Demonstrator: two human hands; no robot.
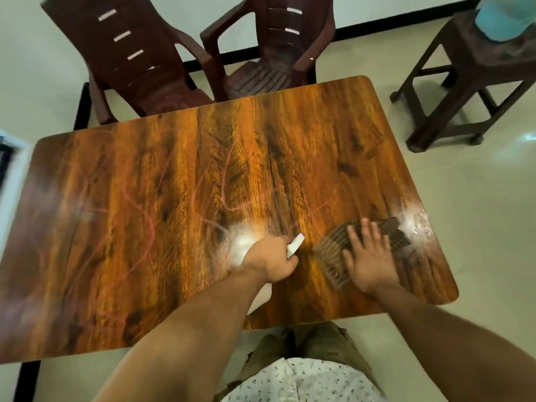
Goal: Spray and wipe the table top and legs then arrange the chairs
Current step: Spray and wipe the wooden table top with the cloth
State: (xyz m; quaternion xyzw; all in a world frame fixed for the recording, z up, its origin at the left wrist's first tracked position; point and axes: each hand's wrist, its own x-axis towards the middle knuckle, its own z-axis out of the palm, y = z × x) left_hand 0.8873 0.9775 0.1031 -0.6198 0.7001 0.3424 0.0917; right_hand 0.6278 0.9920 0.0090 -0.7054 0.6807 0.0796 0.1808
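Two hands share the near right part of the table [145,198]. The left hand [271,261] is curled round a white spray bottle [295,245], whose blue-tipped nozzle pokes out toward the right hand. The right hand [369,259] lies flat with fingers straight and spread, pressing a brown ribbed cloth [333,250] onto the wood. One pale wet patch [246,239] sits just beyond the left knuckles, and a second wet patch [414,221] lies just past the cloth's far corner, close to the table edge. From this the top looks only partly wiped, with the legs and chairs yet to be done. Since the nozzle points roughly at the right hand, a squeeze now would probably wet fingers or cloth instead of wood. A broad sweep outward from the right hand could carry the cloth off the nearby edge. The patch by the left hand may dry into streaks if passed over. Well beyond both hands stand the left-side chair [139,53] and the right-side chair [269,53], crowded together at the far edge, so they could knock together when rearranged.
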